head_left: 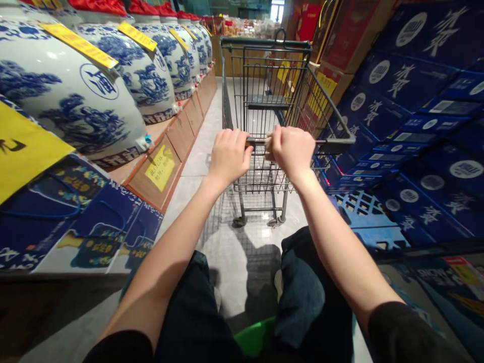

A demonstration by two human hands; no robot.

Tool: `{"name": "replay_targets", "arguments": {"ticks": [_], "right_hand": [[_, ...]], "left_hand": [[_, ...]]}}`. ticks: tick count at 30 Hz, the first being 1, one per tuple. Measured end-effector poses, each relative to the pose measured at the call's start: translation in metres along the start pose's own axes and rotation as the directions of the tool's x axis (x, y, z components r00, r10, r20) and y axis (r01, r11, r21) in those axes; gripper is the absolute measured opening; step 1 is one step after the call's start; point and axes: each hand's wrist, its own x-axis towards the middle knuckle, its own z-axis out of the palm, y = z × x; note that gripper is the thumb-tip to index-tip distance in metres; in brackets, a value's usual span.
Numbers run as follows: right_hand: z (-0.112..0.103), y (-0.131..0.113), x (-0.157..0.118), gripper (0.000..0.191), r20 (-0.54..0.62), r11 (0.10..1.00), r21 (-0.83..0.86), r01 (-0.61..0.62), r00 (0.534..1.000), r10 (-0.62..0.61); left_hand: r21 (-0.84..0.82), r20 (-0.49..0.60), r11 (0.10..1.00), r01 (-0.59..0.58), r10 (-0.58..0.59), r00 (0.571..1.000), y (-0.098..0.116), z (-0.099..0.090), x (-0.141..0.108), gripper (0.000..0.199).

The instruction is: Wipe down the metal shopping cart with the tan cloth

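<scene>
A black wire shopping cart stands in front of me in the aisle. My left hand is wrapped over its handle, left of the middle. Close beside it, my right hand grips the same bar, with something pale, too small to make out, under its fingers. Through the wires of the basket the grey floor shows. Two wheels of the cart are visible below the basket, near my feet.
Large blue-and-white jars with red covers line a wooden ledge on the left, near blue gift bags. Stacked blue boxes and a light-blue crate border the right. A tiled aisle floor runs forward between them.
</scene>
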Motion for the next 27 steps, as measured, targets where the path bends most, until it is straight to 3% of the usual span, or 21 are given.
{"name": "replay_targets", "arguments": {"ticks": [3,5,12,14,18,24,27], "right_hand": [[0.012,-0.028,-0.001,0.058,0.023,0.994,0.018,0.106,0.994,-0.106],[0.014,-0.030,0.001,0.058,0.027,0.991,0.038,0.125,0.992,-0.126],[-0.008,0.045,0.005,0.062,-0.077,0.999,0.018,-0.030,0.997,0.032],[-0.008,0.045,0.002,0.060,-0.073,0.999,-0.006,-0.032,0.997,0.032],[0.000,0.032,-0.002,0.053,-0.064,0.995,-0.033,0.091,0.994,-0.092],[-0.006,0.075,0.001,0.054,-0.142,0.996,-0.061,0.068,0.987,-0.076],[-0.003,0.071,-0.002,0.053,-0.168,0.995,-0.088,0.050,0.984,-0.064]], "left_hand": [[0.005,-0.026,1.000,-0.003,0.003,1.000,-0.003,0.002,0.000,0.029],[-0.003,-0.019,1.000,-0.017,0.017,1.000,-0.008,0.001,0.000,0.029],[-0.001,-0.014,1.000,-0.018,0.018,1.000,-0.012,0.000,-0.001,0.026],[-0.011,-0.019,1.000,-0.013,0.013,1.000,-0.011,0.001,-0.001,0.027],[-0.023,-0.031,1.000,-0.018,0.017,0.999,-0.014,0.000,-0.001,0.027],[-0.008,-0.022,0.999,-0.031,0.031,0.999,-0.018,-0.003,-0.001,0.022],[0.001,-0.024,1.000,-0.027,0.027,0.999,-0.015,-0.001,-0.002,0.023]]}}
